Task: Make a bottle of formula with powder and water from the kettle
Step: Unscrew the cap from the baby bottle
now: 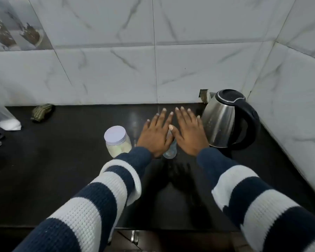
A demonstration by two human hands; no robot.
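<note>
Indoors, at a glossy black counter [62,170] backed by white marbled wall tiles [116,70], a person in striped sleeves holds the left hand [155,135] and right hand [189,133] side by side, palms down, fingers straight and spread, gripping nothing. A clear bottle [170,151] sits largely hidden beneath them; contact cannot be judged. A white-lidded jar [117,140] of pale powder stands to its left, a steel kettle [224,122] to its right. A plastic bag [5,117] is cut off at the left edge.

The person wore a knitted sweater, its left sleeve [91,202] and right sleeve [253,202] ringed with broad navy and white bands, navy cuffs meeting the left hand [155,133] and right hand [188,133].
</note>
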